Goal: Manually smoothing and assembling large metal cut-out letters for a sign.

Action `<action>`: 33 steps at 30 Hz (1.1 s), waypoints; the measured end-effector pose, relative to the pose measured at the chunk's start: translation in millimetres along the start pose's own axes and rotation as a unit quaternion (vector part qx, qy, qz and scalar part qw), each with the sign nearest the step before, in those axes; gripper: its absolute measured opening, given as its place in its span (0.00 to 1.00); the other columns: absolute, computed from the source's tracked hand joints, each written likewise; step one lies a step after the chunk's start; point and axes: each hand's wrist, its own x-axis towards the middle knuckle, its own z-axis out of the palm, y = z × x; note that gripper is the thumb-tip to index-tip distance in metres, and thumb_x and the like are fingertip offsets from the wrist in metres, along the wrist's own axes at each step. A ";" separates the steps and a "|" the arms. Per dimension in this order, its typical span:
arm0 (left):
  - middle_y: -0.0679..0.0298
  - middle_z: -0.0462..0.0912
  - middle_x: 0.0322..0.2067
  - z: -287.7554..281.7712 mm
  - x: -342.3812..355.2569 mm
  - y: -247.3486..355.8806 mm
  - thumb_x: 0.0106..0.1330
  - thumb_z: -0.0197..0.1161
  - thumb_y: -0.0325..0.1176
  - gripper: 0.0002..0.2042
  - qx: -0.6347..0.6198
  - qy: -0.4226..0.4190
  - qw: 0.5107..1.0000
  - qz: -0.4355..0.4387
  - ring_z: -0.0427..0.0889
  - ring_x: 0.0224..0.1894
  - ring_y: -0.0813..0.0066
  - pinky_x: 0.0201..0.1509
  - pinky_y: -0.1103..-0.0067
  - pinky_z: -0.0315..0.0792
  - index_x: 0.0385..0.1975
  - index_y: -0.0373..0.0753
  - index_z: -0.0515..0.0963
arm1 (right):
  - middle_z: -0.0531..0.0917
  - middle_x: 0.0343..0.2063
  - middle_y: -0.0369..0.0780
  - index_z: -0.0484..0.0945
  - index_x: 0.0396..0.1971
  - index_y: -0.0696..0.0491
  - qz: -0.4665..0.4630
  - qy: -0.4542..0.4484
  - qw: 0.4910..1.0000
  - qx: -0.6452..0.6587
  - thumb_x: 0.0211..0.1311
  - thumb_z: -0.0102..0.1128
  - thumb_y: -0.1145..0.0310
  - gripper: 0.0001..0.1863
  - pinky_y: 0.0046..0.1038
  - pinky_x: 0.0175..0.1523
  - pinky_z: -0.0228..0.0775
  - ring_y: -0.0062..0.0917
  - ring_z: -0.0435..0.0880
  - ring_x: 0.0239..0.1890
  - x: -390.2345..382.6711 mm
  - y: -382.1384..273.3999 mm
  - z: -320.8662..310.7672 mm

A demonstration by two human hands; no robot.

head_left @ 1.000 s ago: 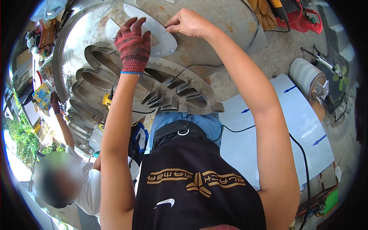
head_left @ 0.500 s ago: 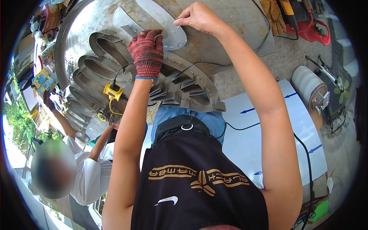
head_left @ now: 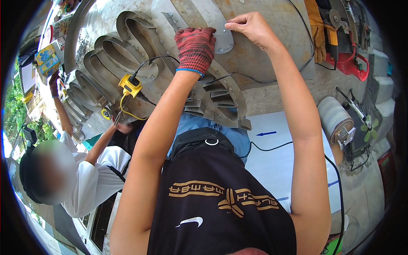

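My left hand [head_left: 195, 49], in a red and black knit glove, has its fingers curled at the edge of a flat, rounded metal piece [head_left: 214, 19]. Whatever they grip is hidden. Small raised spots dot that piece. To its right my bare right hand [head_left: 251, 29] hovers close to the rim, thumb and forefinger pinched together; anything between them is too small to make out. Bent metal strips form curved outlines [head_left: 131, 25] left of my glove. Below it, short folded metal strips [head_left: 221, 98] stand inside another curved frame.
A yellow power box [head_left: 130, 86] with black cables lies on the metal table, near a tape measure [head_left: 106, 113]. A co-worker in a white shirt [head_left: 95, 182] sits at left. Leather gloves [head_left: 315, 32], an angle grinder [head_left: 332, 36] and a striped drum [head_left: 336, 114] are at right.
The view has shifted, so the metal pieces and both hands appear farther right. My right hand's pinch stays beside the rounded piece, and my gloved hand remains at its edge.
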 end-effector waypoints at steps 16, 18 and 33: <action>0.64 0.88 0.42 7.1 1.9 -0.8 0.67 0.64 0.43 0.10 -0.002 0.017 1.000 0.016 0.82 0.51 0.58 0.63 0.59 0.64 0.44 0.56 0.88 | 0.92 0.36 0.43 0.92 0.38 0.53 -0.034 0.028 0.999 -0.009 0.54 0.80 0.57 0.16 0.30 0.48 0.79 0.29 0.89 0.39 4.8 8.7 4.5; 0.64 0.88 0.42 8.1 1.4 -1.1 0.67 0.64 0.43 0.10 0.006 0.019 1.000 0.022 0.82 0.51 0.58 0.63 0.59 0.64 0.44 0.56 0.88 | 0.92 0.36 0.43 0.92 0.38 0.53 -0.035 0.028 0.999 -0.009 0.54 0.79 0.57 0.16 0.30 0.48 0.79 0.29 0.89 0.39 5.3 10.2 3.5; 0.62 0.90 0.39 16.4 14.4 8.8 0.68 0.63 0.41 0.11 -0.039 -0.037 0.998 -0.037 0.83 0.50 0.59 0.59 0.60 0.66 0.47 0.54 0.87 | 0.90 0.40 0.39 0.88 0.46 0.60 -0.002 -0.031 0.999 -0.008 0.61 0.76 0.59 0.21 0.25 0.52 0.75 0.21 0.86 0.44 0.2 0.5 -4.8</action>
